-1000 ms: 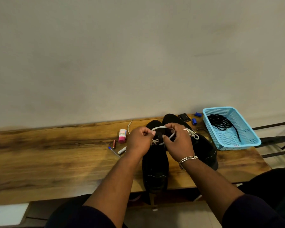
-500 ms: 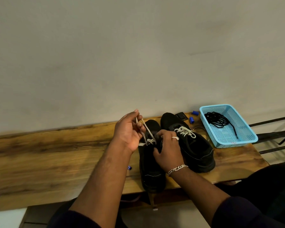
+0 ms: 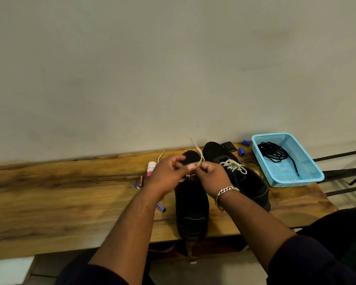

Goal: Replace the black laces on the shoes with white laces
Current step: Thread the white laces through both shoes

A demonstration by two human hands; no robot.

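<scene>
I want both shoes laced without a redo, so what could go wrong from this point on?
1. The near shoe has its heel past the edge of the wooden bench; a hard tug on the white lace that both the left hand and the right hand pinch might drag it off.
2. Small batteries lie by the left forearm; a sweep may knock them off.
3. The lace looks blurred, so uneven ends may go unnoticed.

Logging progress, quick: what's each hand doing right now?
Left hand: fingers curled at the white lace over the left shoe; motion blur, grip cannot be told.
Right hand: pinches the white lace.
</scene>
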